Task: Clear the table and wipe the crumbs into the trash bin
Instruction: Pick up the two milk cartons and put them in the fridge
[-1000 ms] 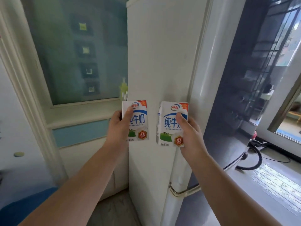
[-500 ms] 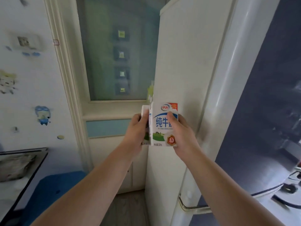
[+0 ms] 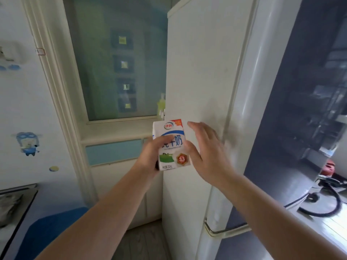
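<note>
I see a white fridge (image 3: 197, 91) beside a frosted window (image 3: 120, 59). My left hand (image 3: 150, 156) grips an upright white-and-blue milk carton (image 3: 171, 145); my right hand (image 3: 208, 152) hovers beside it, fingers straight, holding nothing.

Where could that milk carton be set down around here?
The white ledge under the frosted window looks bare from its left frame to the small yellow-green bottle beside the white fridge. It is crowded at the blue-and-white milk carton, gripped by the left hand with the open right hand close alongside.
</note>
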